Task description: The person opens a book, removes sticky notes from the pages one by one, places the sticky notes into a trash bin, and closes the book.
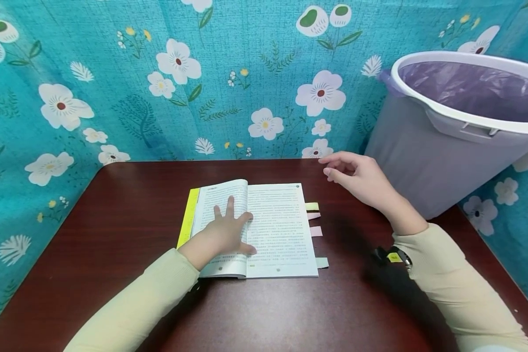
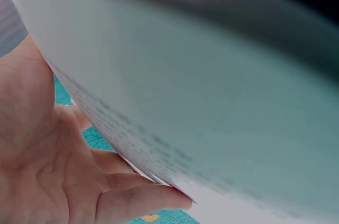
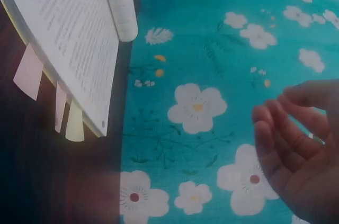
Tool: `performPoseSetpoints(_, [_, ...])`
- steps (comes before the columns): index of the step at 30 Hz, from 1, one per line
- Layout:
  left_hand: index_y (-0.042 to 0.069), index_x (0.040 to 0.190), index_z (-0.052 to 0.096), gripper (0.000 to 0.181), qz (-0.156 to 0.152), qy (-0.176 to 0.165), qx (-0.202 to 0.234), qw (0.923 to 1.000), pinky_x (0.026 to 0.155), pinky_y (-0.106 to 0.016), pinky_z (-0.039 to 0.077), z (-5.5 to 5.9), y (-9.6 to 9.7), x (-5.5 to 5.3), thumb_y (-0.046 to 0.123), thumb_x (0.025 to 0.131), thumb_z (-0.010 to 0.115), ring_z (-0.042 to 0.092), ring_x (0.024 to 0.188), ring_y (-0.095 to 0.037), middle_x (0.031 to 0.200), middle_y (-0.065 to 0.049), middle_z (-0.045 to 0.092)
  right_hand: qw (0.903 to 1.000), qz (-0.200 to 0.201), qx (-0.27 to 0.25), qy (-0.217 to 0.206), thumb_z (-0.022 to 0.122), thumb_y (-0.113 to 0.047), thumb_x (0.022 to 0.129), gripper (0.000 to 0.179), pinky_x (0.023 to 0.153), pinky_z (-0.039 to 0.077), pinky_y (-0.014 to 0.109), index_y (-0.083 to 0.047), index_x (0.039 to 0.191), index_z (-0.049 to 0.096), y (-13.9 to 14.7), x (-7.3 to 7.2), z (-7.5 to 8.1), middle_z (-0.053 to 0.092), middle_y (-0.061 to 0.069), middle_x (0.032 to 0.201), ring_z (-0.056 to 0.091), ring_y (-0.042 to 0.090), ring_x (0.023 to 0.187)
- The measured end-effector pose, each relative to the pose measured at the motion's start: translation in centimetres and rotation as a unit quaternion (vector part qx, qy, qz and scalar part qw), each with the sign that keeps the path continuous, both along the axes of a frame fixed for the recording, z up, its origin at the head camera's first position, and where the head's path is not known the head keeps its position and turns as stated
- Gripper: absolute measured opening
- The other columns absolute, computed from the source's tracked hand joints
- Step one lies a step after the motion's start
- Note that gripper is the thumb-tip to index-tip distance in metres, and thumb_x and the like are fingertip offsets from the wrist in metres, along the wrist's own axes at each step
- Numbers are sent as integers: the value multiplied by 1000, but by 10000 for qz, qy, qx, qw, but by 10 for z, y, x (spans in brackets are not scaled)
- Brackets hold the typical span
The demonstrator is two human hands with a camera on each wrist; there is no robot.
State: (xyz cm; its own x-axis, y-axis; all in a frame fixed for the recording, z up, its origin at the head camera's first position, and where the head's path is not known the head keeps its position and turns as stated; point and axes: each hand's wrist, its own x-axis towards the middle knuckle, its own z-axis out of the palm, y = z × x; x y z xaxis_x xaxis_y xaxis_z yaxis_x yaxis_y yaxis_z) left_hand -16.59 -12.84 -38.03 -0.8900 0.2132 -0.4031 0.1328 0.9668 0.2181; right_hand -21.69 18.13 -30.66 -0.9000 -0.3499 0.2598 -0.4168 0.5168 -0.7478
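An open book (image 1: 281, 230) lies on the dark red-brown table, its pages covered in small print. My left hand (image 1: 223, 230) rests across the left page with fingers spread, the thumb reaching past the fold onto the right page. In the left wrist view, a curved page (image 2: 185, 107) fills much of the picture beside the palm and fingers of the left hand (image 2: 58, 166). To the right of the book, my right hand (image 1: 358, 177) is raised above the table, fingers loosely bent and nothing in them. The right wrist view shows this same hand (image 3: 302, 150) apart from the book (image 3: 69, 28).
Several coloured tabs (image 1: 316, 231) stick out from the book's right edge. Yellow cover (image 1: 187, 217) shows along its left side. A grey bin (image 1: 427, 142) with a purple liner stands at the right, close to the table (image 1: 114, 234). Behind hangs a teal floral cloth (image 1: 229, 73).
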Motion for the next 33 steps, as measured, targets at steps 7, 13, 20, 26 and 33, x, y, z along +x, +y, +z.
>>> performPoseSetpoints(7, [21,155,46,92,-20,39,-12,10000,91,-64,52,0,0,0,54,78,85,10,144,-66,166,-31,-1,9992,-40,292,-259,65,-19,103,32,74,52,21,-4,131,67,3,-18,-17,71,13,100,66,18,84])
performPoseSetpoints(13, [21,154,46,92,12,21,31,10000,91,-63,52,0,1,-1,53,78,86,9,144,-66,166,-31,-2,9960,-1,695,-564,65,-15,102,27,74,54,29,-3,126,69,8,-32,-45,71,16,103,67,34,88])
performPoseSetpoints(20, [22,155,46,93,82,-37,-1,10000,90,-63,53,-1,1,-1,54,77,86,9,145,-64,167,-29,-2,9863,114,1435,-812,67,-13,100,25,84,52,44,0,121,72,2,-40,-71,71,16,110,63,31,98])
performPoseSetpoints(26, [22,154,46,91,36,-9,45,10000,89,-63,53,-1,0,0,54,78,85,10,144,-65,167,-30,-1,9782,255,1839,-926,69,-11,98,23,83,55,44,0,118,74,-10,-40,-84,73,18,114,65,30,96])
performPoseSetpoints(33, [22,154,47,91,52,5,78,10000,88,-63,54,-2,0,0,54,78,86,9,144,-65,167,-30,-1,9697,358,2168,-1064,71,-7,95,24,82,55,42,2,117,74,-20,-41,-90,74,17,109,67,29,97])
